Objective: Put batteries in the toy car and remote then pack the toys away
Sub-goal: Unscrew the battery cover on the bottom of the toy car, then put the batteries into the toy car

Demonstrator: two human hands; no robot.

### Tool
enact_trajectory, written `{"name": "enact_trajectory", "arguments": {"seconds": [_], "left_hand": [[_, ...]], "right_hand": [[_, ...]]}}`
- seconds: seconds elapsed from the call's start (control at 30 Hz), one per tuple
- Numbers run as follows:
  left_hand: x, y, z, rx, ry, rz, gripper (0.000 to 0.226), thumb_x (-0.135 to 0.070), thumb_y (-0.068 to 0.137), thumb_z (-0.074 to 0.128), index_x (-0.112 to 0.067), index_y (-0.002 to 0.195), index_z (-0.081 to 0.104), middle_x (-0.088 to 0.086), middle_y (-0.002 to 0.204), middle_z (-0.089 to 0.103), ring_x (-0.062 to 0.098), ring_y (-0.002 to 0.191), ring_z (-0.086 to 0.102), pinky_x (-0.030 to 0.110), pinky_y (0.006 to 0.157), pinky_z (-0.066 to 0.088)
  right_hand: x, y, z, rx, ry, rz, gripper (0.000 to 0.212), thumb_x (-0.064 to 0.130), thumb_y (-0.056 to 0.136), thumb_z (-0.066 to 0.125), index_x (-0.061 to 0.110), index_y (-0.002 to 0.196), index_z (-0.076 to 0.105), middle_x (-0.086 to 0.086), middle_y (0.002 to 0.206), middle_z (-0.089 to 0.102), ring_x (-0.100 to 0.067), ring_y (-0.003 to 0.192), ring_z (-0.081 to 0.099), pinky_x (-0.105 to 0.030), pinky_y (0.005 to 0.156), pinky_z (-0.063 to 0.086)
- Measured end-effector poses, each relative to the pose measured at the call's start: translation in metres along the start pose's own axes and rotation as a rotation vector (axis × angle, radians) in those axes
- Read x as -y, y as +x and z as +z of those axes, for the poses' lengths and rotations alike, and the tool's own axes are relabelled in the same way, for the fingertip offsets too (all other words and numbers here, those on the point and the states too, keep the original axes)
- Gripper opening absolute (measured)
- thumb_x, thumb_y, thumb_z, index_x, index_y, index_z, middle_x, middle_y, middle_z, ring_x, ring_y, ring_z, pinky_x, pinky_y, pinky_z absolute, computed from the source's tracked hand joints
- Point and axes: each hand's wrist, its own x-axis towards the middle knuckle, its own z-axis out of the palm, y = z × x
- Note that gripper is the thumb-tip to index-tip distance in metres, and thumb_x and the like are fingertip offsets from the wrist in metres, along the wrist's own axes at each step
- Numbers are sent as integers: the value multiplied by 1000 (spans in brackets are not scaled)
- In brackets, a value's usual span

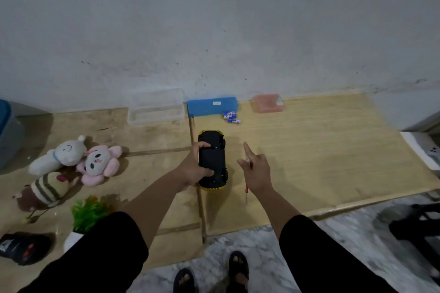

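The toy car (214, 161) lies upside down on the wooden table, its black underside up and its yellow body showing at both ends. My left hand (195, 168) grips it from the left side, thumb and fingers curled over the underside. My right hand (256, 171) hovers just right of the car with the index finger pointing forward; it holds a small red-handled screwdriver (246, 190) that sticks out below the palm. Several blue-and-white batteries (230, 117) lie loose beyond the car. A black object with orange marks (21, 247), possibly the remote, lies at the near left.
Along the wall stand a clear plastic container (156, 110), a blue box (212, 107) and a pink container (267, 103). Three plush toys (95, 164) lie at the left, with a small potted plant (87, 214) nearer me. A grey bin (7, 135) sits far left, a black chair (416, 228) right.
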Motion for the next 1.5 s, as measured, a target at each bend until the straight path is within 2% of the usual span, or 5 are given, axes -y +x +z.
{"name": "enact_trajectory", "arguments": {"seconds": [0.53, 0.77, 0.93, 1.23, 1.5], "left_hand": [[32, 14, 32, -109, -127, -146, 64, 10, 83, 61, -36, 119, 35, 1, 128, 42, 28, 110, 52, 53, 72, 54], [31, 12, 41, -132, -155, -186, 62, 7, 85, 60, -39, 119, 34, 3, 130, 45, 32, 110, 53, 43, 63, 51], [24, 9, 44, -140, -150, -177, 63, 8, 85, 60, -36, 122, 34, 6, 131, 45, 29, 108, 54, 35, 55, 54], [6, 13, 47, -142, -70, -95, 65, 0, 81, 65, -38, 123, 34, 14, 123, 53, 33, 96, 63, 34, 55, 52], [-5, 19, 66, -96, -9, -94, 72, -3, 83, 63, -40, 133, 26, 12, 122, 54, 28, 100, 59, 35, 59, 51]], "right_hand": [[-62, 19, 9, 291, -315, -34, 61, 41, 91, 54, 26, 146, 32, -10, 119, 46, -24, 114, 47, -32, 94, 44], [-60, 26, 5, 343, -328, -81, 60, 48, 90, 52, 33, 144, 32, -8, 119, 42, -24, 114, 45, -34, 96, 43], [-36, 35, -2, 148, -156, -363, 77, 69, 84, 19, 21, 139, 46, -10, 115, 54, -26, 103, 52, -38, 86, 45], [5, 35, -12, 256, -201, -487, 59, 48, 92, 47, 28, 145, 31, 11, 127, 59, -17, 124, 38, -36, 97, 32], [14, 41, -33, 240, 13, -381, 64, 7, 81, 65, 27, 138, 44, 0, 101, 53, -15, 98, 47, -22, 91, 37]]}}
